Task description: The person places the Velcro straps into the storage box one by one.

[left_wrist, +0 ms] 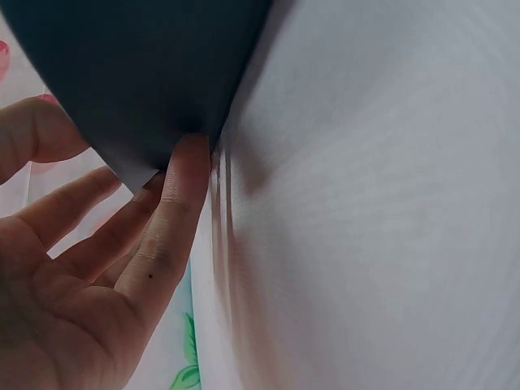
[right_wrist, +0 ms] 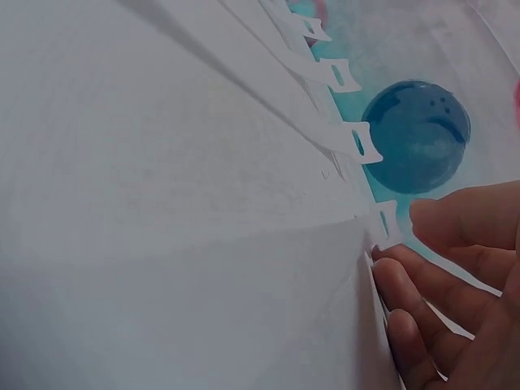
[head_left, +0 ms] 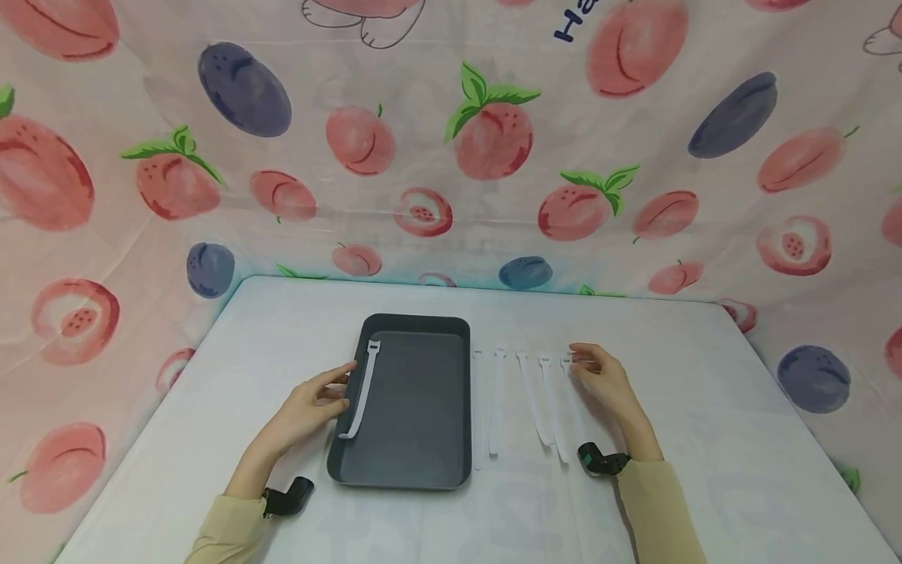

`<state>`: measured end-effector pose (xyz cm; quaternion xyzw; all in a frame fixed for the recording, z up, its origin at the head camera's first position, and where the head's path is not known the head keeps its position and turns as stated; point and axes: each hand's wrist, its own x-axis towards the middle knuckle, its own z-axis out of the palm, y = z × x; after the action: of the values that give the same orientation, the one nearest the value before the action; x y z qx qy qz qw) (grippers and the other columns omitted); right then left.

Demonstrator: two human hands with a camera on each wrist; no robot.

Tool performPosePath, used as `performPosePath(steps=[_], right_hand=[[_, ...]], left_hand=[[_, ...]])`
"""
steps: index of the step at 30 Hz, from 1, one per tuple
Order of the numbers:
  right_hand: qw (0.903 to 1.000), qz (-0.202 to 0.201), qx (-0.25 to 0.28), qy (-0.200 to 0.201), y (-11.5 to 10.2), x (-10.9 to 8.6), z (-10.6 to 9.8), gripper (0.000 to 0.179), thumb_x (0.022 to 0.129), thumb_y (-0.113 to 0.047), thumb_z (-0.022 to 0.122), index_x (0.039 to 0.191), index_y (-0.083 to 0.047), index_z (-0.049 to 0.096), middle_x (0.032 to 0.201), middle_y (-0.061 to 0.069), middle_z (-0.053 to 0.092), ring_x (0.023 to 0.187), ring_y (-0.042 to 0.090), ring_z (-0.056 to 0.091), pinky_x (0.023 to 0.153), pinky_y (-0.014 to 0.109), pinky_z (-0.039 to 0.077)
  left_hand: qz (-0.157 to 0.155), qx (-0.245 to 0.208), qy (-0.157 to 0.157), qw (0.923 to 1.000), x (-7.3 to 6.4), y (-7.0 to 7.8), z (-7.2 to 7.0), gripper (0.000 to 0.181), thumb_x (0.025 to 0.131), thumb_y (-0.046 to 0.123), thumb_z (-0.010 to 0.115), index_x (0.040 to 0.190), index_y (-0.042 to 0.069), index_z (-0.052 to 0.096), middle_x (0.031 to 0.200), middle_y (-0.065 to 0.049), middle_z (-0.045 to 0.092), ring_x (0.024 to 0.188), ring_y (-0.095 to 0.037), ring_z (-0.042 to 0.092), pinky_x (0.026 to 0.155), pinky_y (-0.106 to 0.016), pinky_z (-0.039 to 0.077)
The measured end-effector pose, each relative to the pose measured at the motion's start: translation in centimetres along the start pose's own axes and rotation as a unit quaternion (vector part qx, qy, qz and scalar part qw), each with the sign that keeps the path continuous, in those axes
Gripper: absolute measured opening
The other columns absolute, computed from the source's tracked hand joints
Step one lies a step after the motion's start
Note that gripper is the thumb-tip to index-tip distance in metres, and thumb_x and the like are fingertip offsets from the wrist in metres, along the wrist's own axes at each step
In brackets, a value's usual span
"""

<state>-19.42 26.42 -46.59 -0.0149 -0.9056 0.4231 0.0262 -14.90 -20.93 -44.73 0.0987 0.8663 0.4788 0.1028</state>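
Observation:
A dark grey rectangular tray point(head_left: 416, 407) stands on the white table. One white hook-and-loop cable strap point(head_left: 366, 384) with a slotted head lies along its left side. My left hand point(head_left: 303, 411) touches the tray's left edge; in the left wrist view, a fingertip point(left_wrist: 191, 154) presses against the tray's dark outer wall point(left_wrist: 154, 81). To the right of the tray, several more white straps point(head_left: 496, 407) lie roughly side by side. At the slotted head point(right_wrist: 387, 225) of the rightmost one is my right hand point(head_left: 602, 380), thumb and fingers on either side of it, without a visible firm pinch.
The white tabletop point(head_left: 740, 439) runs back to a fruit-printed cloth point(head_left: 423, 141) that hangs as a wall behind and at both sides. Each wrist carries a small black camera point(head_left: 289, 497).

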Motion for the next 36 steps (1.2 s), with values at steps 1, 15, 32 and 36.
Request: performPosePath(steps=[1,15,32,36], right_hand=[[1.0000,0.001,-0.001,0.000,0.03,0.01,-0.01,0.038,0.092,-0.005,0.058,0.130,-0.001,0.055,0.119,0.025,0.063,0.104,0.034,0.059,0.086,0.033,0.044],[0.9999,-0.010,0.008,0.007,-0.10,-0.07,-0.20,0.034,0.092,-0.004,0.057,0.126,0.001,0.058,0.113,0.025,0.065,0.102,0.031,0.059,0.085,0.027,0.044],[0.9991,0.011,0.034,0.021,-0.66,-0.18,-0.30,0.023,0.093,-0.007,0.059,0.112,0.004,0.064,0.101,0.023,0.066,0.077,-0.002,0.054,0.067,0.014,0.044],[0.9990,0.019,0.032,0.026,-0.73,-0.17,-0.27,0.023,0.093,-0.007,0.058,0.113,0.002,0.064,0.101,0.021,0.065,0.078,0.000,0.054,0.068,0.015,0.044]], left_hand=[[0.000,0.000,-0.001,1.0000,0.01,0.00,0.01,0.060,0.091,0.013,0.060,0.147,0.015,0.040,0.139,-0.024,0.049,0.117,-0.037,0.059,0.089,-0.046,0.053],[-0.005,0.004,0.001,1.0000,-0.02,0.01,0.08,0.060,0.091,0.013,0.060,0.147,0.015,0.040,0.137,-0.023,0.050,0.116,-0.036,0.059,0.089,-0.046,0.052],[-0.002,0.003,0.002,1.0000,-0.12,0.15,0.01,0.060,0.091,0.013,0.060,0.147,0.015,0.040,0.136,-0.022,0.051,0.116,-0.036,0.059,0.090,-0.047,0.051],[-0.002,0.000,0.003,1.0000,-0.10,0.12,-0.07,0.059,0.091,0.012,0.059,0.147,0.016,0.041,0.137,-0.022,0.051,0.116,-0.036,0.059,0.091,-0.047,0.051]])
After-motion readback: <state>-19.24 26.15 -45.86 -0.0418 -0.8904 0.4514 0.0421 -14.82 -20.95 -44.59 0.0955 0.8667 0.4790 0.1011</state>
